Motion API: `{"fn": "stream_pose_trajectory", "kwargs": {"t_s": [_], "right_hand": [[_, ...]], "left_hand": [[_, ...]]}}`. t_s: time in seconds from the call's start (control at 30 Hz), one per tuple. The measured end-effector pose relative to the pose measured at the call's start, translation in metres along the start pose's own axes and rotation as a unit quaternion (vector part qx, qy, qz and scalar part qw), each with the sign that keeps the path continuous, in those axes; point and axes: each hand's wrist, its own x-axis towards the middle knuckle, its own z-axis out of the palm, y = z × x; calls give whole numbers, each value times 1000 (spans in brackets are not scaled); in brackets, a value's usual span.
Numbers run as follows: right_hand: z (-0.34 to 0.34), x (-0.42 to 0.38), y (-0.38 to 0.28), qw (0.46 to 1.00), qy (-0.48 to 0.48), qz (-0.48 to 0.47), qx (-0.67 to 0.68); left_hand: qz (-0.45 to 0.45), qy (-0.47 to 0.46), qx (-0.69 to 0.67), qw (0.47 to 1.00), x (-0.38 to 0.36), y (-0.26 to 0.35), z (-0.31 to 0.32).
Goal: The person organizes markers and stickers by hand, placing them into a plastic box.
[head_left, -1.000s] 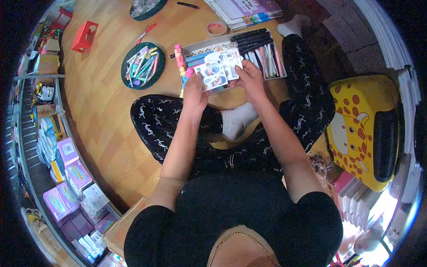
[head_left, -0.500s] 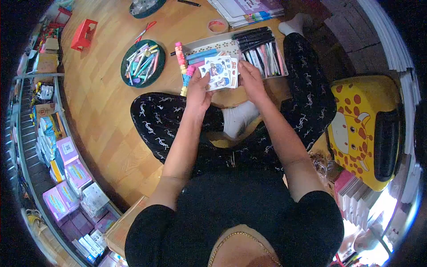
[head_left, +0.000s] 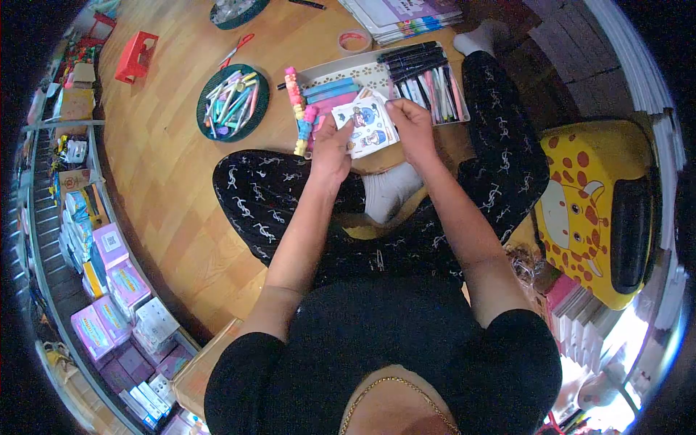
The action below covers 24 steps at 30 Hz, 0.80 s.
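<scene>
A small stack of white sticker cards (head_left: pixel 368 129) with blue and pink drawings is held between my two hands, over my crossed legs. My left hand (head_left: pixel 332 148) grips the stack's left edge, thumb on top. At the upper right edge, my right hand (head_left: pixel 413 129) pinches the cards. Just beyond them lies a white tray (head_left: pixel 333 74) with blue and pink packs (head_left: pixel 330 93), black pens (head_left: pixel 413 61) and lighter pens (head_left: pixel 438 94). Colourful bead-like pieces (head_left: pixel 296 101) stand in a row at the tray's left end.
A green round basket of pens (head_left: pixel 232 103) sits left of the tray, near red scissors (head_left: pixel 236 51). A tape roll (head_left: pixel 354 42) and booklets (head_left: pixel 399 22) lie beyond. A red holder (head_left: pixel 136 56) is farther left, a giraffe suitcase (head_left: pixel 580 214) at right.
Both hands have shifted slightly, the left one toward the right and nearer my body. The cards have moved the same way and now sit more squarely stacked.
</scene>
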Motion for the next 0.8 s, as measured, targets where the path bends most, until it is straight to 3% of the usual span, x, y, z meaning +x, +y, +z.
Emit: {"fn": "stream_pose_trajectory", "kwargs": {"t_s": [0.23,0.4,0.73,0.8], "right_hand": [[-5,4,8,996,58,-65,-3],[-5,6,-7,985,133,6,114],[9,-1,5,970,139,10,202],[12,-6,10,987,112,25,112]], "left_hand": [[-59,28,-68,996,1,-4,-2],[-81,64,-137,985,5,-7,-12],[-56,73,-248,964,0,-5,11],[-68,83,-264,959,0,-7,17]]}}
